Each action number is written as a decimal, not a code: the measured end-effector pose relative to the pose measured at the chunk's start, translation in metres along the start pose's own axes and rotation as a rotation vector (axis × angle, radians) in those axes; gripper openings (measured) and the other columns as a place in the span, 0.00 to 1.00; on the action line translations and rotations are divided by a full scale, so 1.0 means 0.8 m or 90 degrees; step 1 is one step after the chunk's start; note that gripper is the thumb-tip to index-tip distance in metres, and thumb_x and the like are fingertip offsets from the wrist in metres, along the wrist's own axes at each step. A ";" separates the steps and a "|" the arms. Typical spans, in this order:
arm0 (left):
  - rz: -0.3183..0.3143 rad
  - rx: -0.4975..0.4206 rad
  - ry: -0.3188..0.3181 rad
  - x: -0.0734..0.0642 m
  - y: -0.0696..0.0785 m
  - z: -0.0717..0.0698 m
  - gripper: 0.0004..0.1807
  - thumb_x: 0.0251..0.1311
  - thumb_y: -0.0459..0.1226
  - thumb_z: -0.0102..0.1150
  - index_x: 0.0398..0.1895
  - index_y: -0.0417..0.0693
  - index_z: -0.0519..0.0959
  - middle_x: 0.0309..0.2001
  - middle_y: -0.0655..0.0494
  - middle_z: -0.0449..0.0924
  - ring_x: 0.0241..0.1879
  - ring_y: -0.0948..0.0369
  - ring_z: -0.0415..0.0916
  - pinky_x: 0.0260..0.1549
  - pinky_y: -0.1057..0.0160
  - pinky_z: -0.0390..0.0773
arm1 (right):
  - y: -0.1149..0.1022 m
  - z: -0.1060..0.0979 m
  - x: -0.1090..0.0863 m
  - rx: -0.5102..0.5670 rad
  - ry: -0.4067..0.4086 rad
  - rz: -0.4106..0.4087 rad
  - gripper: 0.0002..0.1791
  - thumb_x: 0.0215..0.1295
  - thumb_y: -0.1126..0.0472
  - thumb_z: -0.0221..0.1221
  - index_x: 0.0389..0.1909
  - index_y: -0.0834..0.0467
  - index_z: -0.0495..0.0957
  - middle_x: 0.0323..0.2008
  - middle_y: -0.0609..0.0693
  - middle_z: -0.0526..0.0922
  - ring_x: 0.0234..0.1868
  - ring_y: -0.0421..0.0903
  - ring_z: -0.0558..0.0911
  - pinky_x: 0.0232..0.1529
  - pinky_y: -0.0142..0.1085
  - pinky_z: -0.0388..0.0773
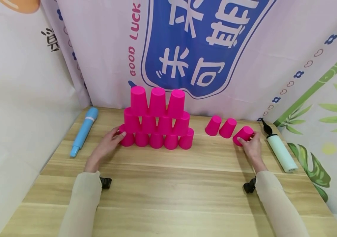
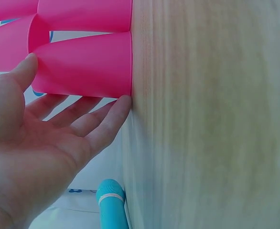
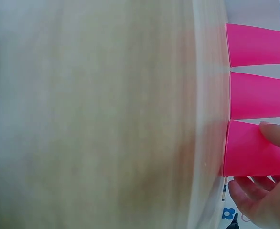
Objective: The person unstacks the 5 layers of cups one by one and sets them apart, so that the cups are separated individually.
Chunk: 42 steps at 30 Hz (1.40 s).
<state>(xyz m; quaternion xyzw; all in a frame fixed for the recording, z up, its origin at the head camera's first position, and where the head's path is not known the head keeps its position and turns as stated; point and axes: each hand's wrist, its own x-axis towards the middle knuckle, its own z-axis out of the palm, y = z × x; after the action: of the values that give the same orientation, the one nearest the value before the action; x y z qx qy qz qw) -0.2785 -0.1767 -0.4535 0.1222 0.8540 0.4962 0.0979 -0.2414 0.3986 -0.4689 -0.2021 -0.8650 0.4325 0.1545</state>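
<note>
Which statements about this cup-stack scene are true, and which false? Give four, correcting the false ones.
1. The stack of pink, tapered, plastic-looking cups has three rows. True.
2. The stack's top row has five cups. False: it has three.
3. The right hand grips a pink cup apart from the stack. True.
4. The light-blue, plastic-looking cylinder lies right of the stack. False: it lies left of it.

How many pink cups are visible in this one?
15. Stacked: five bottom-row cups, four middle-row cups, three top-row cups. Apart to the right: three separate cups, the rightmost held by the right hand. More could be hidden behind.
</note>
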 end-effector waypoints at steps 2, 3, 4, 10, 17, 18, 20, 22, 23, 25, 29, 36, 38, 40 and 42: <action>0.000 -0.002 -0.001 -0.001 -0.001 -0.001 0.41 0.71 0.57 0.41 0.77 0.43 0.46 0.72 0.35 0.52 0.70 0.39 0.51 0.65 0.40 0.58 | -0.001 0.002 0.000 -0.006 0.000 0.000 0.40 0.64 0.60 0.61 0.69 0.66 0.49 0.64 0.69 0.64 0.62 0.63 0.68 0.63 0.51 0.68; 0.000 -0.004 -0.001 -0.001 -0.001 -0.001 0.41 0.71 0.57 0.41 0.77 0.44 0.46 0.72 0.35 0.52 0.70 0.39 0.51 0.65 0.40 0.57 | -0.002 0.002 0.001 -0.011 0.001 -0.002 0.40 0.64 0.59 0.61 0.69 0.66 0.49 0.64 0.70 0.64 0.61 0.63 0.68 0.63 0.51 0.68; 0.001 -0.005 0.000 -0.001 -0.002 -0.001 0.41 0.71 0.57 0.41 0.77 0.44 0.46 0.72 0.35 0.52 0.70 0.39 0.51 0.65 0.40 0.57 | -0.002 0.003 0.001 -0.015 0.001 -0.003 0.40 0.64 0.59 0.62 0.69 0.66 0.49 0.63 0.70 0.64 0.61 0.63 0.69 0.62 0.51 0.68; 0.000 0.009 0.017 -0.001 -0.004 -0.001 0.41 0.70 0.58 0.41 0.76 0.44 0.48 0.71 0.36 0.54 0.70 0.40 0.52 0.66 0.41 0.58 | -0.013 0.002 -0.004 -0.022 0.001 -0.027 0.42 0.64 0.60 0.62 0.71 0.66 0.48 0.64 0.70 0.63 0.62 0.64 0.67 0.63 0.52 0.67; 0.018 0.017 0.008 0.003 -0.008 0.006 0.40 0.71 0.57 0.42 0.75 0.42 0.50 0.70 0.36 0.56 0.69 0.40 0.55 0.65 0.41 0.59 | -0.074 -0.017 -0.040 -0.035 0.131 -0.152 0.42 0.63 0.57 0.64 0.72 0.62 0.52 0.69 0.63 0.57 0.69 0.60 0.56 0.68 0.54 0.57; 0.017 0.014 0.009 0.003 -0.009 0.007 0.40 0.71 0.57 0.42 0.75 0.42 0.50 0.70 0.36 0.57 0.69 0.40 0.55 0.65 0.41 0.59 | -0.088 -0.017 -0.044 -0.026 0.136 -0.172 0.41 0.64 0.57 0.63 0.72 0.61 0.53 0.69 0.62 0.57 0.70 0.58 0.55 0.69 0.53 0.56; 0.014 0.010 0.011 0.004 -0.009 0.006 0.40 0.71 0.57 0.42 0.75 0.42 0.50 0.70 0.36 0.56 0.69 0.40 0.55 0.65 0.42 0.59 | -0.121 -0.012 -0.051 0.014 0.126 -0.217 0.39 0.64 0.57 0.63 0.71 0.61 0.55 0.69 0.60 0.59 0.70 0.56 0.56 0.69 0.51 0.57; 0.009 0.007 0.012 0.003 -0.009 0.005 0.40 0.70 0.57 0.42 0.76 0.43 0.50 0.70 0.37 0.56 0.69 0.40 0.54 0.65 0.42 0.59 | -0.155 -0.001 -0.056 0.075 0.091 -0.265 0.37 0.65 0.59 0.62 0.70 0.62 0.57 0.68 0.59 0.62 0.69 0.54 0.59 0.69 0.48 0.59; 0.007 0.006 0.013 0.003 -0.009 0.005 0.40 0.70 0.57 0.42 0.76 0.43 0.50 0.71 0.37 0.56 0.69 0.40 0.54 0.65 0.42 0.59 | -0.173 0.007 -0.060 0.109 0.072 -0.291 0.35 0.64 0.59 0.63 0.69 0.62 0.59 0.67 0.58 0.64 0.68 0.53 0.62 0.68 0.46 0.60; 0.006 0.005 0.017 0.002 -0.009 0.003 0.40 0.71 0.56 0.42 0.76 0.43 0.50 0.70 0.36 0.56 0.69 0.40 0.54 0.65 0.41 0.59 | -0.209 0.022 -0.066 0.179 0.020 -0.335 0.34 0.63 0.61 0.63 0.67 0.63 0.62 0.65 0.56 0.67 0.66 0.51 0.65 0.67 0.46 0.62; 0.011 0.004 0.024 0.002 -0.008 0.000 0.39 0.71 0.55 0.42 0.75 0.42 0.50 0.70 0.35 0.55 0.69 0.40 0.54 0.65 0.41 0.59 | -0.280 0.049 -0.090 0.254 -0.105 -0.373 0.34 0.63 0.63 0.63 0.68 0.64 0.61 0.64 0.59 0.69 0.66 0.54 0.67 0.67 0.49 0.63; -0.002 0.011 0.028 -0.002 -0.008 -0.001 0.40 0.70 0.58 0.42 0.76 0.46 0.50 0.71 0.38 0.56 0.69 0.41 0.54 0.65 0.40 0.59 | -0.341 0.081 -0.115 0.180 -0.248 -0.354 0.42 0.61 0.54 0.64 0.72 0.60 0.54 0.67 0.57 0.64 0.66 0.53 0.66 0.66 0.48 0.64; 0.000 0.017 0.027 -0.002 -0.007 0.001 0.40 0.70 0.58 0.42 0.76 0.45 0.50 0.71 0.38 0.56 0.69 0.41 0.54 0.65 0.40 0.58 | -0.349 0.081 -0.124 0.167 -0.267 -0.338 0.43 0.60 0.57 0.64 0.72 0.62 0.53 0.66 0.59 0.64 0.65 0.56 0.66 0.65 0.49 0.66; -0.001 0.022 0.027 -0.002 -0.006 0.002 0.39 0.70 0.57 0.42 0.76 0.45 0.50 0.70 0.38 0.57 0.69 0.41 0.54 0.65 0.40 0.58 | -0.350 0.084 -0.125 0.164 -0.273 -0.331 0.44 0.60 0.57 0.65 0.72 0.62 0.53 0.66 0.59 0.64 0.65 0.55 0.67 0.63 0.48 0.68; 0.000 0.018 0.028 -0.002 -0.006 0.001 0.38 0.71 0.56 0.42 0.76 0.45 0.50 0.70 0.38 0.57 0.69 0.41 0.54 0.66 0.41 0.58 | -0.350 0.088 -0.124 0.170 -0.273 -0.330 0.44 0.59 0.58 0.65 0.72 0.62 0.53 0.64 0.59 0.66 0.64 0.55 0.68 0.62 0.47 0.70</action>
<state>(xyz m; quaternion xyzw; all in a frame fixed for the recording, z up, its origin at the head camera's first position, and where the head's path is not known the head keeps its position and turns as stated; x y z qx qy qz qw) -0.2777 -0.1790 -0.4579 0.1128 0.8628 0.4867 0.0774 -0.2466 0.1499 -0.2923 0.1410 -0.8362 0.5206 0.0989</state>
